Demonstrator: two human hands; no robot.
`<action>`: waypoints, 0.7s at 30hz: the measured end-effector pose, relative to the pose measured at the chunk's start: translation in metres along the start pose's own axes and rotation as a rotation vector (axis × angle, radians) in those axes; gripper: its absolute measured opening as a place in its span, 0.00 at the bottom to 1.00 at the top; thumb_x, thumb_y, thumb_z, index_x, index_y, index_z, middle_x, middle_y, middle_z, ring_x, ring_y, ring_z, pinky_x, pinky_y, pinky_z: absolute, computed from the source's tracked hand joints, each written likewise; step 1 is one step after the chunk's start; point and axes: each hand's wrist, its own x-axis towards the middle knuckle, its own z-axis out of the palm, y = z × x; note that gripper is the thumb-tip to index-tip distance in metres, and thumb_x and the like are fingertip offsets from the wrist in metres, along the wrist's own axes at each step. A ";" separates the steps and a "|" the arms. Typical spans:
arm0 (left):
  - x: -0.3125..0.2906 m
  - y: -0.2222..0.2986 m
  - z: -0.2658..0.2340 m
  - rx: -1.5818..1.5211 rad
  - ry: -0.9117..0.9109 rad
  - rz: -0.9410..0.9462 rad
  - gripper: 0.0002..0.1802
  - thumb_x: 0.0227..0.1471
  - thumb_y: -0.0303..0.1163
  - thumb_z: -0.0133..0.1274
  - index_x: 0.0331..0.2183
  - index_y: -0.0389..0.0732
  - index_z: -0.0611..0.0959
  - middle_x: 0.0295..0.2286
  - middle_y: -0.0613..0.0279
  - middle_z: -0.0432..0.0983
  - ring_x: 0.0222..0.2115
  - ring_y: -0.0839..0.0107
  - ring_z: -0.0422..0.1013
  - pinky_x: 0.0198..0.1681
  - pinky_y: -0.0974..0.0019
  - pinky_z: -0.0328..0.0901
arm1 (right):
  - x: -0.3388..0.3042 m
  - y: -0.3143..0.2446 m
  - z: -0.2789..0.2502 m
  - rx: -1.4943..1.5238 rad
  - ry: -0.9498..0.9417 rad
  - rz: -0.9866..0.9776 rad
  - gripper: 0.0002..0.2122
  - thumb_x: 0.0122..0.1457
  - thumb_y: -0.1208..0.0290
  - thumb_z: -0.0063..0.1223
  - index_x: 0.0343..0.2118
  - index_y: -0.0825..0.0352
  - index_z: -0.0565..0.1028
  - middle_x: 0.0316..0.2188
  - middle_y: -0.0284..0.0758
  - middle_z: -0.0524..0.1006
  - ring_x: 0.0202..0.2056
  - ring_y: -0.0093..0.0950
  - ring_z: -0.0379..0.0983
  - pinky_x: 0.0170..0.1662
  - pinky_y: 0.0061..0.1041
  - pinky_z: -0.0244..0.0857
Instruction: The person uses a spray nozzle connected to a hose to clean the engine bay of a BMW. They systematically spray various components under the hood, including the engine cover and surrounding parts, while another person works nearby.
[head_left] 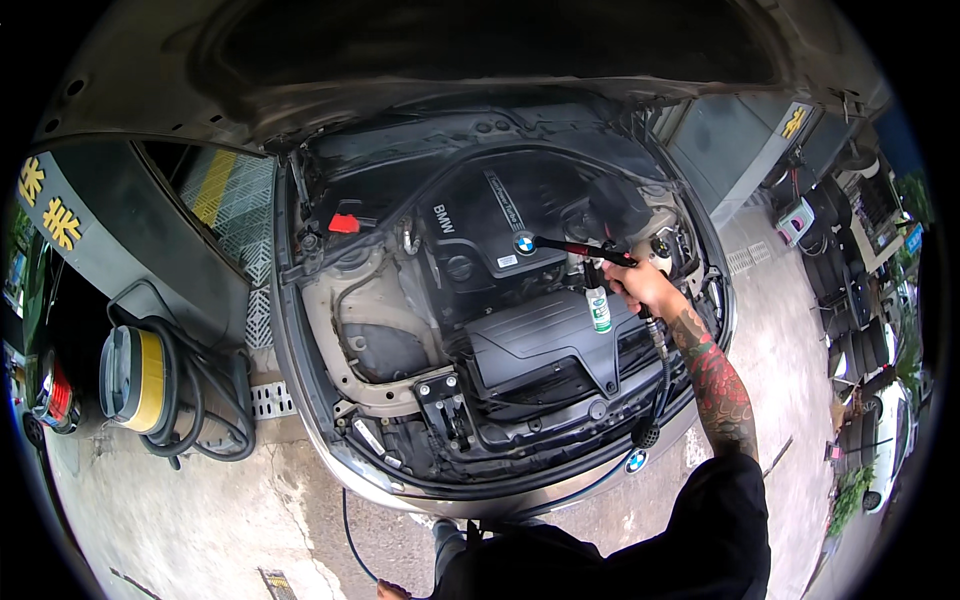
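My right hand [640,284] is closed round the handle of a black spray gun [580,248]. A small clear bottle with a green-and-white label [599,312] hangs under the gun. Its long nozzle points left, over the black plastic engine cover [500,215] of a car with its bonnet raised. Below my right hand, a dark hose [663,385] runs from a metal fitting down over the car's front edge. At the bottom edge, my left hand [392,590] is partly cut off, with its fingers closed on a thin blue-black hose [350,540].
The raised bonnet [480,45] spans the top. To the left stands a drum-shaped vacuum with a yellow band [150,365], wrapped in a thick black hose [215,400]. Grey pillars flank the car. Cluttered equipment [830,240] lines the right side, and a white car [885,445] stands beyond.
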 end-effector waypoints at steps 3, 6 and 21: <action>0.001 0.005 0.000 0.037 0.013 0.008 0.21 0.64 0.49 0.42 0.36 0.40 0.75 0.20 0.62 0.70 0.20 0.68 0.64 0.20 0.61 0.62 | -0.014 -0.004 0.014 -0.002 -0.080 0.012 0.11 0.62 0.63 0.53 0.28 0.66 0.70 0.15 0.27 0.66 0.09 0.17 0.54 0.10 0.21 0.48; 0.001 0.010 0.001 0.068 0.017 0.012 0.22 0.64 0.50 0.41 0.36 0.39 0.76 0.20 0.62 0.70 0.20 0.68 0.64 0.20 0.61 0.62 | -0.013 0.006 0.010 -0.044 -0.014 -0.014 0.13 0.62 0.64 0.52 0.24 0.67 0.70 0.13 0.27 0.65 0.08 0.19 0.56 0.10 0.23 0.51; -0.006 0.017 0.001 0.146 0.042 0.006 0.24 0.64 0.51 0.40 0.34 0.38 0.78 0.19 0.61 0.71 0.20 0.67 0.66 0.22 0.60 0.63 | 0.002 0.016 0.003 -0.061 0.019 0.014 0.14 0.63 0.62 0.51 0.25 0.65 0.70 0.15 0.28 0.65 0.09 0.19 0.54 0.12 0.23 0.50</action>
